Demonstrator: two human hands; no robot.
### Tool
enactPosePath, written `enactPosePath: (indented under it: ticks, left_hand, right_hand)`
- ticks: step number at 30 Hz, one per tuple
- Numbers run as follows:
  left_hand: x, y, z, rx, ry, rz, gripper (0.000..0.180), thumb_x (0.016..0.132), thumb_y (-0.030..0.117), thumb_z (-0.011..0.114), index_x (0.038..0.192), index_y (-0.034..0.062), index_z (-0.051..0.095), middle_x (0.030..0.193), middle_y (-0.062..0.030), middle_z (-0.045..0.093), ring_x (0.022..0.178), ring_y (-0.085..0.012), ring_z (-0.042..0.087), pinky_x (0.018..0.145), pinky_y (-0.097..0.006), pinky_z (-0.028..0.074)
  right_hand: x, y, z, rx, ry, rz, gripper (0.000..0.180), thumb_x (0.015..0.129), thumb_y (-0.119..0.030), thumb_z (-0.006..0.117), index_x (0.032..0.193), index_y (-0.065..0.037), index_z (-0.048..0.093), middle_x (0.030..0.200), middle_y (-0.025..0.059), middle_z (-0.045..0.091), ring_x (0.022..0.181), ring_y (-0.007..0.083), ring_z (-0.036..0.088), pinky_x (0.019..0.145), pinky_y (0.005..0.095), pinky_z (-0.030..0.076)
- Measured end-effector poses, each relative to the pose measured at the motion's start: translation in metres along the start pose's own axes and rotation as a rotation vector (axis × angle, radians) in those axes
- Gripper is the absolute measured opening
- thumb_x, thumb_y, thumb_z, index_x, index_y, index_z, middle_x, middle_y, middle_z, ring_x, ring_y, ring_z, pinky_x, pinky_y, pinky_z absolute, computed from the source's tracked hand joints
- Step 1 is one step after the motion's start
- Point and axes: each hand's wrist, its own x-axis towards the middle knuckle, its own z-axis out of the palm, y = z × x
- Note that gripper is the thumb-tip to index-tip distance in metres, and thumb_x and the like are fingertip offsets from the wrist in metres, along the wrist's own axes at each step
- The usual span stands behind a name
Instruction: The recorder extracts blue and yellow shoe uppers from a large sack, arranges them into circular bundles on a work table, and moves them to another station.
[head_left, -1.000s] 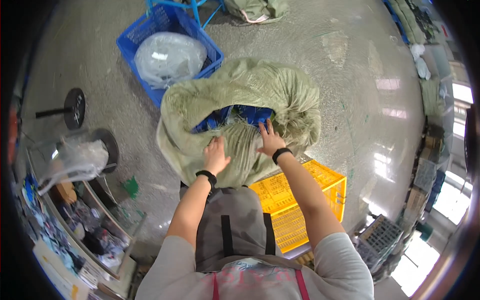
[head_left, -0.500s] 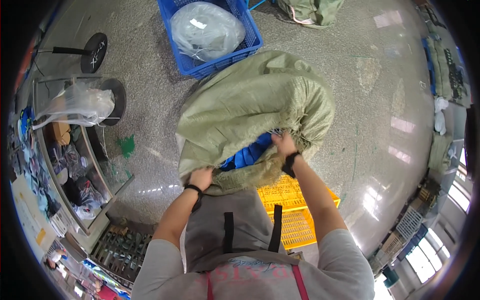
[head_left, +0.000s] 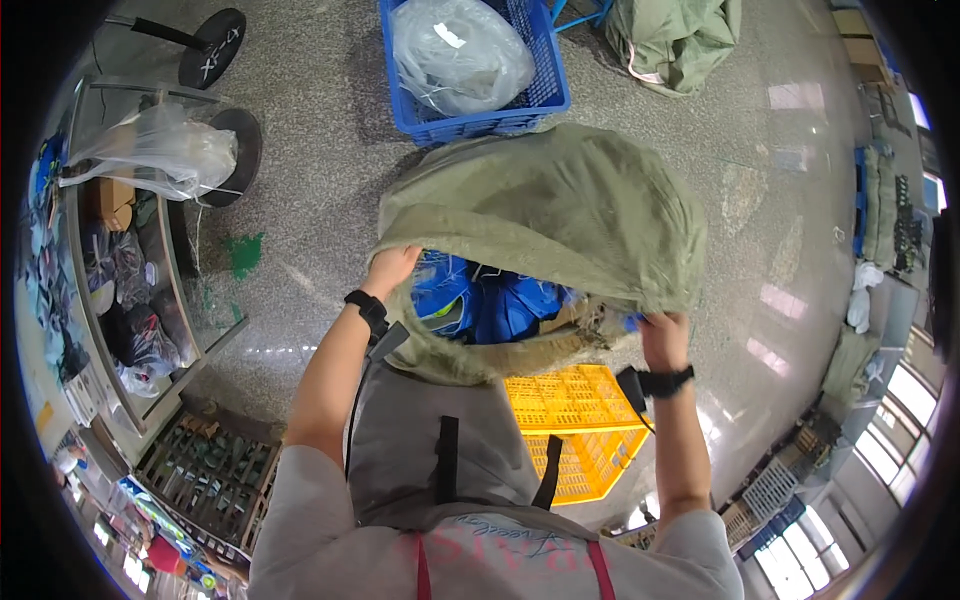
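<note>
A large olive-green woven sack (head_left: 540, 190) stands in front of me with its mouth held wide. Inside lie several blue items (head_left: 510, 308), partly hidden by the rim; I cannot make out their kind for certain. My left hand (head_left: 393, 270) is closed around the left edge of the sack's mouth. At the right edge, my right hand (head_left: 663, 338) grips the sack's rim with the fingers wrapped over it. Both wrists carry black bands.
Beyond the sack is a blue plastic crate (head_left: 480, 125) holding a clear plastic bag (head_left: 460, 55). Another green sack (head_left: 675, 45) lies far right. Yellow crates (head_left: 575, 400) sit close by my right side. A metal-framed rack (head_left: 190, 360) with bagged goods stands left.
My hands have moved apart, the left one up and the right one to the right and lower. The sack's mouth has spread wider, showing more of the blue items.
</note>
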Motion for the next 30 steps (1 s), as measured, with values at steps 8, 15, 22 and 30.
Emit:
enactPosePath:
  ticks: [8, 15, 22, 30]
  left_hand:
    - [-0.012, 0.025, 0.08, 0.214, -0.702, -0.15, 0.034, 0.081, 0.034, 0.048, 0.093, 0.0047, 0.059, 0.09, -0.0171, 0.061, 0.083, -0.0367, 0.056, 0.074, -0.043, 0.044]
    - [-0.103, -0.043, 0.19, -0.459, -0.06, -0.398, 0.042, 0.088, 0.036, 0.035, 0.112, 0.0056, 0.051, 0.112, -0.0194, 0.055, 0.097, -0.0349, 0.055, 0.084, -0.043, 0.042]
    - [-0.116, -0.077, 0.206, -1.08, 0.504, -0.902, 0.035, 0.083, 0.012, 0.054, 0.116, 0.0048, 0.047, 0.111, -0.0132, 0.055, 0.099, -0.0262, 0.054, 0.083, -0.039, 0.044]
    - [-0.052, 0.091, 0.082, 0.187, -0.484, -0.144, 0.032, 0.074, 0.032, 0.055, 0.077, 0.0025, 0.065, 0.084, -0.0221, 0.061, 0.082, -0.0365, 0.059, 0.071, -0.044, 0.047]
  right_hand:
    - [-0.058, -0.093, 0.022, 0.178, -0.307, -0.218, 0.032, 0.077, -0.006, 0.058, 0.107, 0.003, 0.051, 0.1, 0.0107, 0.06, 0.09, 0.0172, 0.058, 0.082, 0.0296, 0.045]
    - [-0.018, 0.0, -0.024, 0.285, 0.116, 0.15, 0.017, 0.084, -0.008, 0.048, 0.098, 0.001, 0.053, 0.095, 0.0081, 0.06, 0.084, 0.0171, 0.059, 0.076, 0.0298, 0.048]
    - [-0.018, 0.038, -0.037, -0.072, 0.122, 0.178, 0.018, 0.09, -0.014, 0.046, 0.102, -0.001, 0.049, 0.093, 0.0074, 0.059, 0.081, 0.0164, 0.059, 0.071, 0.0291, 0.049]
    - [-0.107, -0.051, -0.033, 0.003, 0.131, -0.152, 0.013, 0.089, -0.013, 0.048, 0.096, -0.003, 0.047, 0.088, 0.006, 0.056, 0.078, 0.0138, 0.055, 0.068, 0.0278, 0.047]
